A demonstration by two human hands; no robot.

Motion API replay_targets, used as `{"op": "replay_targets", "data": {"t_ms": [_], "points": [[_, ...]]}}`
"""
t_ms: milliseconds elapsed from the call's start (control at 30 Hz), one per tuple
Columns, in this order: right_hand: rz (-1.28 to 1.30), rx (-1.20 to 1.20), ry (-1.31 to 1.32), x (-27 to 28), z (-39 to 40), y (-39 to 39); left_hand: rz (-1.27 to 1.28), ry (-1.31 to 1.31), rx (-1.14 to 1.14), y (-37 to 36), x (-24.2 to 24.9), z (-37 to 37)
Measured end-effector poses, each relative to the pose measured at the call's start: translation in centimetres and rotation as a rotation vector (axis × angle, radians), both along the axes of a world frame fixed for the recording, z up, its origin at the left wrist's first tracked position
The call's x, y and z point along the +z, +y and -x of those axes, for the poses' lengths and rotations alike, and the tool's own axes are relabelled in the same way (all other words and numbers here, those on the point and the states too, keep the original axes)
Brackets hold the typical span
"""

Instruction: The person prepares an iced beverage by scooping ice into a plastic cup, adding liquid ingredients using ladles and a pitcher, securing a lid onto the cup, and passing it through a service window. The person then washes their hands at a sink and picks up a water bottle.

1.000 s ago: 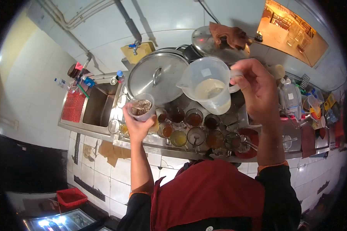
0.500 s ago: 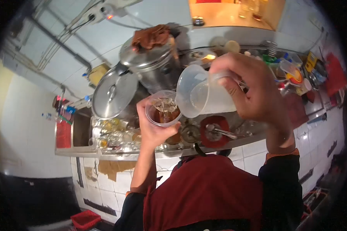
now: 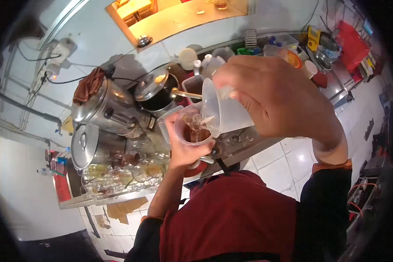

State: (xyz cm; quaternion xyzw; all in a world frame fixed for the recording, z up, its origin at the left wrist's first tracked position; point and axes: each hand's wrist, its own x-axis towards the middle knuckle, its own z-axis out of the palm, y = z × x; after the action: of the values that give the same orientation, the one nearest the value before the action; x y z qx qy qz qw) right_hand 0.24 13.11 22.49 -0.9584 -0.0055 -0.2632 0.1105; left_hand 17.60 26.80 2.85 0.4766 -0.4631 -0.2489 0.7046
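Observation:
My left hand (image 3: pixel 185 153) is wrapped round a clear plastic cup (image 3: pixel 179 133) that holds brown liquid and what look like ice pieces. Tipped over the cup's right rim is a translucent plastic jug (image 3: pixel 236 115), gripped by my right hand (image 3: pixel 284 98) from above. At the jug's mouth, clear liquid or ice shows above the brown drink. My right fingers partly hide the jug's handle side. Below and left of the cup, several glass mugs (image 3: pixel 126 174) crowd the metal counter.
A tall steel urn (image 3: pixel 111 107) with a brown cloth (image 3: pixel 88 85) on its lid stands left. Behind the cup is a dark lidded pot (image 3: pixel 155 91). A lidded metal pot (image 3: pixel 94 146) sits further left. A serving window (image 3: pixel 183 22) opens at the back.
My view has swung to the right and tilted, so the urn and window now appear further left. The cup and jug stay together, the jug still tipped over the cup.

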Motion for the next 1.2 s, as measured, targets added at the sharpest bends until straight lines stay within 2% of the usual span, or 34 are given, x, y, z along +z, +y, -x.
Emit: {"op": "replay_targets", "data": {"t_ms": [100, 167, 233, 300, 467, 833, 1200], "points": [[0.050, -0.030, 0.013, 0.2, 2.3, -1.9, 0.037, -0.139, -0.009, -2.4, -0.6, 1.4], [0.048, -0.066, 0.000, 0.2, 3.4, -2.6, 0.039, -0.137, -0.039, -3.7, -0.3, 2.6], [0.046, -0.101, -0.016, 0.3, 4.5, -3.1, 0.060, 0.003, -0.111, -5.0, -0.8, 3.3], [0.055, -0.189, 0.023, 0.5, 5.6, -3.2, 0.037, -0.005, -0.135, -5.7, -0.2, 3.9], [0.082, -0.218, 0.001, 0.3, 6.7, -4.0, 0.015, -0.025, -0.236, -7.7, -0.8, 4.1], [0.033, -0.223, 0.059, -0.9, 5.5, -5.4, 0.072, -0.043, -0.318, -10.2, -1.5, 3.7], [-0.003, -0.310, -0.028, -3.6, 3.6, -7.0, 0.055, -0.047, -0.403, -12.5, -3.0, 0.4]]}}
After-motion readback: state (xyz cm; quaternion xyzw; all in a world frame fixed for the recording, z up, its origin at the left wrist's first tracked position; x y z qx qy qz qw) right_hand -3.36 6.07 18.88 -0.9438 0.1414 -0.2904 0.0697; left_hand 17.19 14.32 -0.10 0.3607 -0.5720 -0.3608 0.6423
